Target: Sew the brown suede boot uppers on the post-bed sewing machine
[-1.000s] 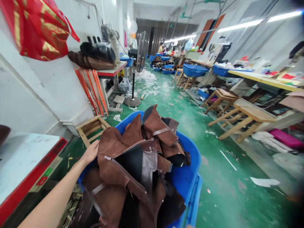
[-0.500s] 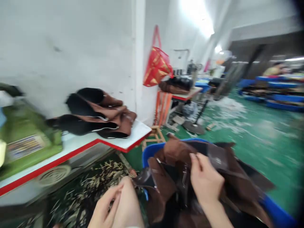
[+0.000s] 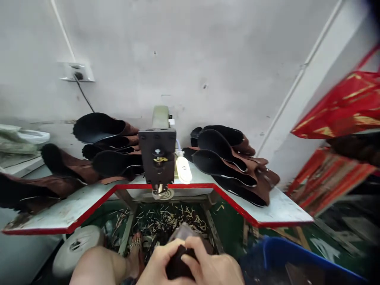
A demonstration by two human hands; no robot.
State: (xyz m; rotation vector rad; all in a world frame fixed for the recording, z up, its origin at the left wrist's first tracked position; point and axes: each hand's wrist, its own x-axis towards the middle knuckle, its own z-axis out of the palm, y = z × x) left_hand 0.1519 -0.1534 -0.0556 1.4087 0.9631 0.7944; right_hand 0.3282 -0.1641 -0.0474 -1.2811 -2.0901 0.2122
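A dark brown leather piece (image 3: pixel 179 266) is held low in front of me, part of it showing beyond my fingers. My left hand (image 3: pixel 162 263) grips its left side with curled fingers. On the other side my right hand (image 3: pixel 212 265) pinches it, thumb and fingers close to those of the left. Much of the piece is hidden by both hands. Ahead stands a sewing machine (image 3: pixel 158 158) with a dark head and a lit lamp (image 3: pixel 184 169) beside it. Brown boot uppers with black lining lie on the table in a left pile (image 3: pixel 118 164) and a right pile (image 3: pixel 231 162).
The white table (image 3: pixel 285 208) has a red edge and a cut-out in front of me. A blue tub (image 3: pixel 297 253) with brown pieces stands at right. Below are scattered scraps (image 3: pixel 175 217) and a pale rounded object (image 3: pixel 78 249). A red bag (image 3: pixel 341 107) hangs at right.
My view has swung left from the blue tub to the sewing machine. My right hand has left the brown pieces in the tub, and both hands now hold a dark brown piece together.
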